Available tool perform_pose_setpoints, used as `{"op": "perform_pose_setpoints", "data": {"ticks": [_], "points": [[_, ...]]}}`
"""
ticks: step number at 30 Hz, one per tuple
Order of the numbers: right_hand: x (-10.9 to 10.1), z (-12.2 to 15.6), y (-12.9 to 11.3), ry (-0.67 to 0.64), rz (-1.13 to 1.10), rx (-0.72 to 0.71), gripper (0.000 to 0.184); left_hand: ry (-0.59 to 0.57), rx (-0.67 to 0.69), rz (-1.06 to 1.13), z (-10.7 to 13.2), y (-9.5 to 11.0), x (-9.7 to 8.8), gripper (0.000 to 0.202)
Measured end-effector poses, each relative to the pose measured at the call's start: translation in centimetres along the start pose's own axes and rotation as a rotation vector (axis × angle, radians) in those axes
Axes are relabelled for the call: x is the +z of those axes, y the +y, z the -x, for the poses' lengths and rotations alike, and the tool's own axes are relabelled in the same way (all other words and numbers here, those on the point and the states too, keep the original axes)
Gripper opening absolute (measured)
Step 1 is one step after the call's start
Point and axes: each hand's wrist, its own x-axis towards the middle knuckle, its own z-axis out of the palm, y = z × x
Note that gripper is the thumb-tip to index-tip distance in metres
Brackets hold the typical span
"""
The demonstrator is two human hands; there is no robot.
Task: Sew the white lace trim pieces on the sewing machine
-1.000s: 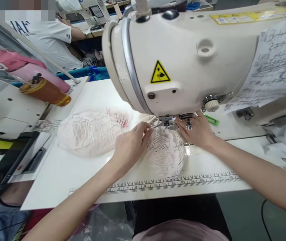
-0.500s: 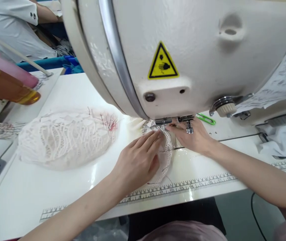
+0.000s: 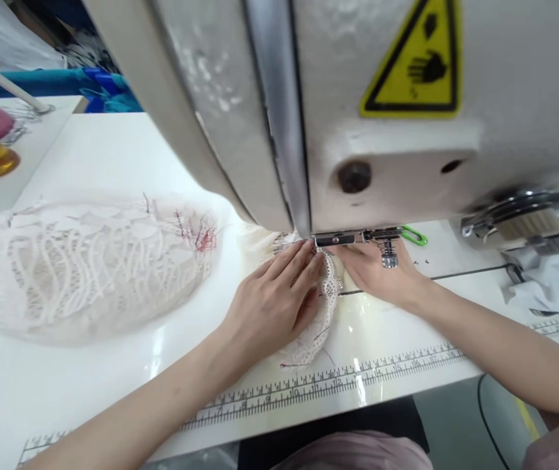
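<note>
Under the machine (image 3: 382, 130) head, just below the presser foot (image 3: 343, 237), lies a small lace piece (image 3: 329, 301) on the white table (image 3: 113, 150). Its far end sits beneath the foot and its scalloped near end trails away from the machine towards the ruler strip (image 3: 333, 382) printed along the table edge.

The left hand (image 3: 272, 303) lies flat on the lace to the left of the foot. Its fingers (image 3: 299, 261) are stretched out and held side by side, pressing the cloth down, and their tips stop just short of the foot. It pinches nothing.

The right hand (image 3: 377, 274) rests palm down on the table to the right of the foot, touching the lace's edge. Its fingers point in under the machine, where the tips are partly hidden by the foot's bar and screw; whether they pinch the lace or only press on it cannot be told.

Left of the machine, well apart from the hands, a lace pile (image 3: 88, 261) with red threads at its near corner spreads over the table. A green clip (image 3: 414, 235) shows behind the right hand, close under the machine. A yellow warning label (image 3: 416, 65) is stuck on the machine's face above the foot. White cloth (image 3: 548, 294) is bunched to the right of the machine.
</note>
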Motion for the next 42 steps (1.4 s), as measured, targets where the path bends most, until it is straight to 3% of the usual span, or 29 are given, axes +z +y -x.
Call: {"op": "perform_pose_setpoints", "data": {"ticks": [8,18,25,31,38,42], "points": [[0.2,-0.2,-0.2,-0.026,-0.021,0.026,0.032,-0.002,-0.003,-0.037,0.0,-0.1,-0.1,0.043],[-2.4,-0.5,-0.9,-0.058,-0.024,0.041,0.035,0.012,0.017,-0.049,0.0,-0.2,0.0,0.044],[-0.1,-0.3,0.0,-0.016,0.110,0.001,0.028,0.002,0.021,-0.069,0.0,-0.3,0.1,0.046],[0.3,-0.2,0.7,0.130,0.196,-0.187,0.037,0.005,0.039,-0.097,-0.2,-0.3,0.1,0.045],[-0.8,-0.7,0.0,0.294,0.157,-0.250,0.027,0.001,0.038,-0.086,-0.2,-0.3,0.2,0.046],[-1.3,-0.5,-0.2,0.312,0.168,-0.358,0.024,0.043,0.070,-0.091,-0.6,0.2,-1.1,0.039]]}}
